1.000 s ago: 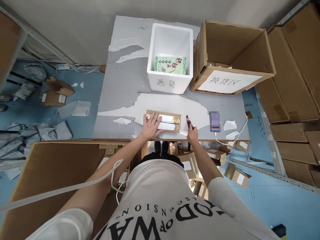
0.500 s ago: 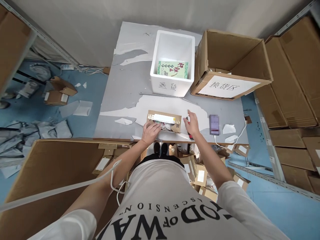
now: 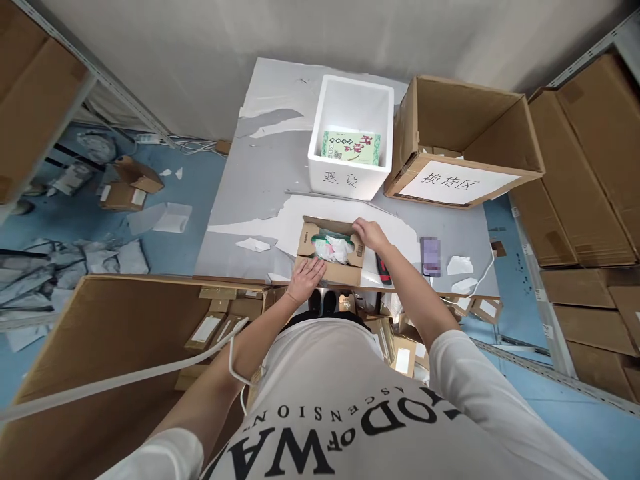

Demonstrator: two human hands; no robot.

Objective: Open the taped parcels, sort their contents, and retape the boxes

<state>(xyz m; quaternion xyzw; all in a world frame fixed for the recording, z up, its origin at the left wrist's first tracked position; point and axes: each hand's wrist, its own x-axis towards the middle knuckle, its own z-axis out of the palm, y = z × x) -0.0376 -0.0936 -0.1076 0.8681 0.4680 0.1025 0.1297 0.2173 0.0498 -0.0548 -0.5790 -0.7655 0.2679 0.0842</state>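
A small cardboard box [image 3: 344,275] lies opened near the table's front edge. Inside it shows a plastic-wrapped bundle [image 3: 334,249] in white, green and pink, its kind unclear. My left hand [image 3: 306,280] is closed over the box's front flap at the left, with the thumb hidden. At the far right corner of the box, my right hand [image 3: 371,235] grips the cardboard with bent fingers. A red and black box cutter [image 3: 383,269] lies on the table just right of the box, below my right forearm.
Behind stand a white foam box [image 3: 350,180] holding a green printed packet [image 3: 350,147] and a large open carton [image 3: 463,120] with a handwritten label. A phone [image 3: 431,256] with a white cable and torn paper lie to the right. A big carton [image 3: 145,347] stands at lower left.
The small box has gone from mostly covered to open, its contents now in view. My right hand has moved left from beside the box cutter onto the box; my left hand has shifted to the front flap.
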